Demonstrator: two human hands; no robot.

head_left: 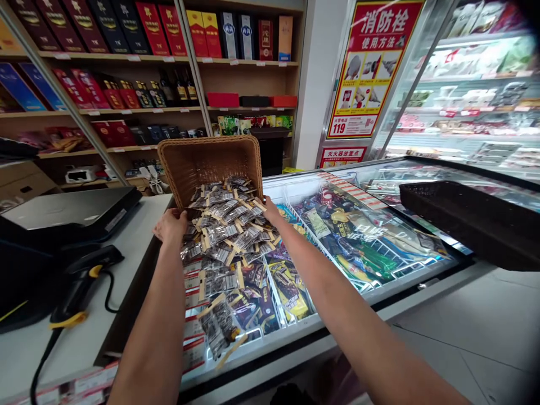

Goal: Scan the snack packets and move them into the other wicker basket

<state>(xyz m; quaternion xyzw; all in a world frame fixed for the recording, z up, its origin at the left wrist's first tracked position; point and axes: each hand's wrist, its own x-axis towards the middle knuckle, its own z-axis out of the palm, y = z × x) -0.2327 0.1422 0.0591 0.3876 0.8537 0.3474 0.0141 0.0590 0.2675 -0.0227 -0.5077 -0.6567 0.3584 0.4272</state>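
Note:
A brown wicker basket (211,149) lies tipped toward me over the glass top of a chest freezer (291,332). Small clear packets (225,219) with tan header strips spill from its mouth in a heap and spread over the glass. My left hand (171,225) is closed on the basket's lower left edge, its fingertips partly hidden. At the opposite side, my right hand (271,212) grips the right edge, with most of its fingers out of sight behind the rim. One packet (217,326) rests apart near the freezer's front edge.
To the left, a barcode scanner (80,287) with a cable stands on a white counter (126,270). A dark basket (468,222) sits at the freezer's right. Shelves of boxed bottles (169,25) line the back, and a red poster (373,67) hangs beside them.

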